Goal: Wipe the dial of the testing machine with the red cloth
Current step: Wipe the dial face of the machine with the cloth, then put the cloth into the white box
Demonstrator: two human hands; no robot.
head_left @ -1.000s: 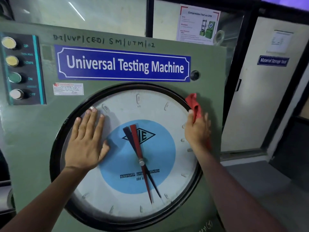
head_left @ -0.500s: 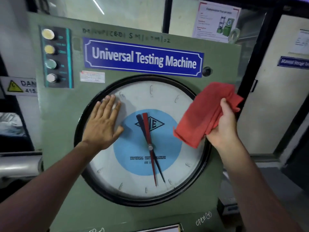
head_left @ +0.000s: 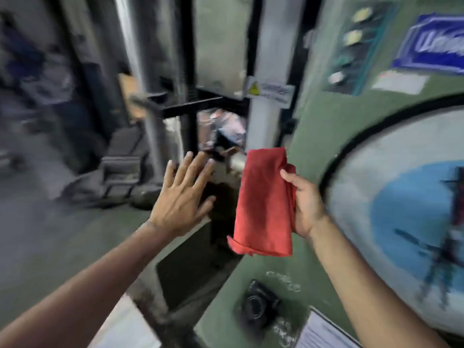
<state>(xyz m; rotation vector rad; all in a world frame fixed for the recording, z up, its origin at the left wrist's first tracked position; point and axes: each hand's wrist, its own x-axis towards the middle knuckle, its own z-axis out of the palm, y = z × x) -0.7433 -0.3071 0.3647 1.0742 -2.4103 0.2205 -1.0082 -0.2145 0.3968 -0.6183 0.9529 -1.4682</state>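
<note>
Here my right hand [head_left: 307, 204] has its fingers [head_left: 288, 175] clenched on the folded red cloth [head_left: 265, 202], which hangs upright in the air just left of the dial [head_left: 391, 197] and clear of its glass. My left hand [head_left: 182, 197] is released, fingers spread and empty, held out beside the cloth without touching it. The green testing machine [head_left: 324, 116] fills the right side, blurred, its blue nameplate [head_left: 431, 46] at the top corner.
</note>
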